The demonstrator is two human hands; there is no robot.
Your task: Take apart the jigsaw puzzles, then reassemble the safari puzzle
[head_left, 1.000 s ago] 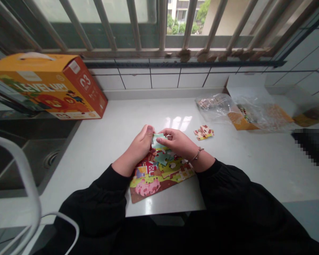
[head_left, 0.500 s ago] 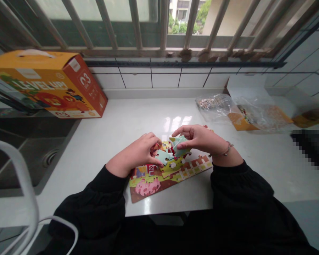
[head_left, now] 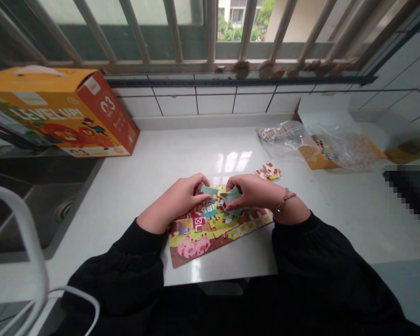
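Observation:
A farm-picture jigsaw puzzle, partly assembled, lies tilted on the white counter in front of me. My left hand pinches a pale green puzzle piece between thumb and fingers above the puzzle's far edge. Close by, my right hand grips pale green puzzle pieces; how many is hard to tell. The two hands face each other with a small gap between them. Beyond my right hand, loose brown-spotted puzzle pieces rest on the counter. Both hands hide parts of the puzzle.
An orange "LEVEL UP!" box stands at the back left, beside a sink. Clear plastic bags and an opened orange box lie at the back right. A white cable crosses the left foreground. Window bars run along the back.
My hands have come lower and closer to the puzzle, turning the pale green pieces. The right hand has moved down, uncovering the loose spotted pieces behind it.

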